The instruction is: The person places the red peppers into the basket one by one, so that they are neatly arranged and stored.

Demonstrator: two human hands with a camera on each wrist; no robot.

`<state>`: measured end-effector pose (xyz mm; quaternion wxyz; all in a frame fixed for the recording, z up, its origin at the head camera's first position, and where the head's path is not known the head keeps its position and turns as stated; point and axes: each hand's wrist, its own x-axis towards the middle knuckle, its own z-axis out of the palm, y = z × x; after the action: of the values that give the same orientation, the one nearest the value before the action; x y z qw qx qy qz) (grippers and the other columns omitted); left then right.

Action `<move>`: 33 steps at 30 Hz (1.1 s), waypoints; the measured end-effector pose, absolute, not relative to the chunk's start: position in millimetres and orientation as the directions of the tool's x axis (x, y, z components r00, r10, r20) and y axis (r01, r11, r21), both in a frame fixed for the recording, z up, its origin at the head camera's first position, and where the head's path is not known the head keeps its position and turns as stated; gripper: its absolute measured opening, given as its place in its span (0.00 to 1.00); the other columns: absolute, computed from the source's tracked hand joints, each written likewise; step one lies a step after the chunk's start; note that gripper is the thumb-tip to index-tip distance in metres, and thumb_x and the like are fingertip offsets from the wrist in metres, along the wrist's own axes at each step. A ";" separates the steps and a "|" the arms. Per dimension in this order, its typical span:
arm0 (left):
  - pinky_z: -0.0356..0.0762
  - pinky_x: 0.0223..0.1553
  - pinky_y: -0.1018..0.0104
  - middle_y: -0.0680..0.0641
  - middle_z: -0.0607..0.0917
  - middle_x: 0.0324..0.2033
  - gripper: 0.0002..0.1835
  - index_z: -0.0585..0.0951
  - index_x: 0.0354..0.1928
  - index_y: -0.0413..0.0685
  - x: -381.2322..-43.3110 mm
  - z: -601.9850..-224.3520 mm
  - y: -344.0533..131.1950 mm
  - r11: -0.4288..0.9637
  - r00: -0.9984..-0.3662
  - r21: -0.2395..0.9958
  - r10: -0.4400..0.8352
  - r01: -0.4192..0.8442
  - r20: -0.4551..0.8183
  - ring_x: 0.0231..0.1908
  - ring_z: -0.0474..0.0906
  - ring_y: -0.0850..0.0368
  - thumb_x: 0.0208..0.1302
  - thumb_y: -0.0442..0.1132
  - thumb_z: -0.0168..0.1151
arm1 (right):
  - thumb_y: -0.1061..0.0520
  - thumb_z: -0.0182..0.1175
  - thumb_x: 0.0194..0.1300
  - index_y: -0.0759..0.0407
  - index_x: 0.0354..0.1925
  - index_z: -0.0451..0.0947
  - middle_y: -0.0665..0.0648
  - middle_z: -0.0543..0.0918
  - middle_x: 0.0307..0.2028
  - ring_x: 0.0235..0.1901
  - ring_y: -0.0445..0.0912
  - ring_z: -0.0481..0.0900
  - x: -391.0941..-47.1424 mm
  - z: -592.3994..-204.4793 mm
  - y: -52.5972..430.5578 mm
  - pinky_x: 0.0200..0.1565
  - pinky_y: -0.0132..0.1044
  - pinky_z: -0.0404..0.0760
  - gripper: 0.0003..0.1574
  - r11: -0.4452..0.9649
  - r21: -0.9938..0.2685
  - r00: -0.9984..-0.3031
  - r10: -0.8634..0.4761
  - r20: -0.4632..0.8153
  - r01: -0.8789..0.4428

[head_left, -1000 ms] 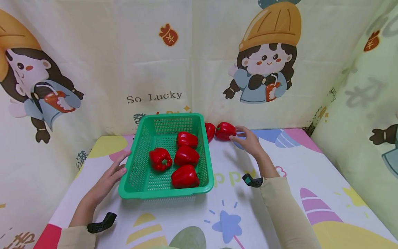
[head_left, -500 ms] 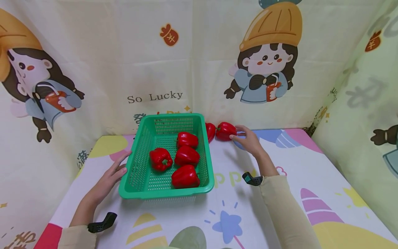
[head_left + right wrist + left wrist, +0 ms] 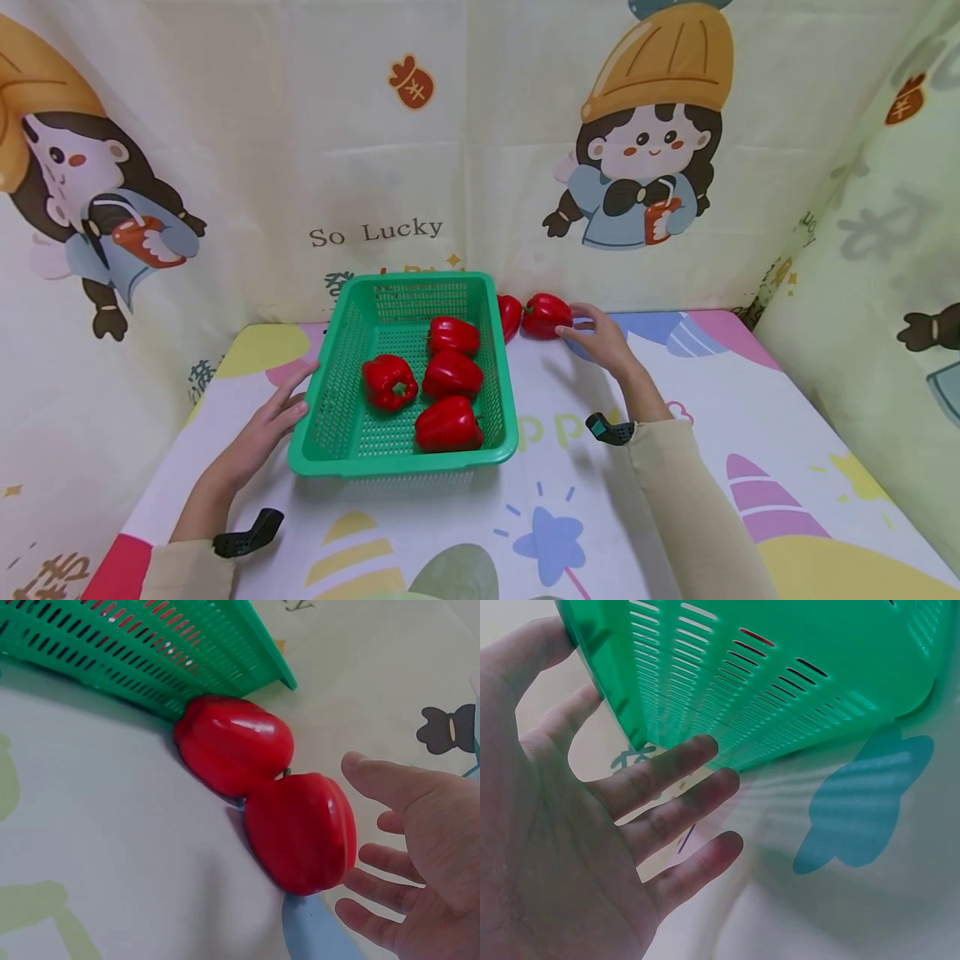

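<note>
A green plastic basket (image 3: 337, 467) stands on the table with several red bell peppers (image 3: 448, 425) inside. My left hand (image 3: 258, 437) touches its left rim; in the left wrist view the fingers (image 3: 690, 810) are spread, with thumb and index at the rim. Outside the basket's right wall two more peppers lie side by side, the nearer-to-hand pepper (image 3: 300, 832) and the other pepper (image 3: 236, 746), which is against the basket. My right hand (image 3: 600, 342) is at the right side of the outer pepper, fingers loosely extended. In the right wrist view, the fingertips are at or just beside its skin, and nothing is gripped.
A patterned cloth covers the table (image 3: 555, 483). Behind it hangs a printed curtain (image 3: 510, 150), close to the basket's far side and the two loose peppers. Another curtain (image 3: 862, 292) borders the right side. Each wrist carries a small black device (image 3: 251, 533).
Both hands, the basket and the peppers keep their places relative to each other. Only a slight shift of the whole head view shows.
</note>
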<state>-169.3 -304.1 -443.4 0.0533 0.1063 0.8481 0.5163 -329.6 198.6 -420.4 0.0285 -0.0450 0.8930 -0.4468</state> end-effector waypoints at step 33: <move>0.64 0.59 0.27 0.37 0.50 0.75 0.31 0.44 0.77 0.68 -167.2 -441.2 -301.7 0.451 -0.972 0.884 0.233 0.123 0.017 0.69 0.52 0.28 0.76 0.49 0.38 | 0.43 0.63 0.63 0.51 0.75 0.50 0.63 0.56 0.74 0.70 0.61 0.60 -341.2 -418.6 188.2 0.62 0.58 0.72 0.51 0.636 -0.772 -0.996 -0.075 -0.052 -0.007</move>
<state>-167.2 -301.7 -441.2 0.0532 0.1048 0.8502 0.5132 -341.2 188.2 -418.6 0.0395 -0.0227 0.9036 -0.4260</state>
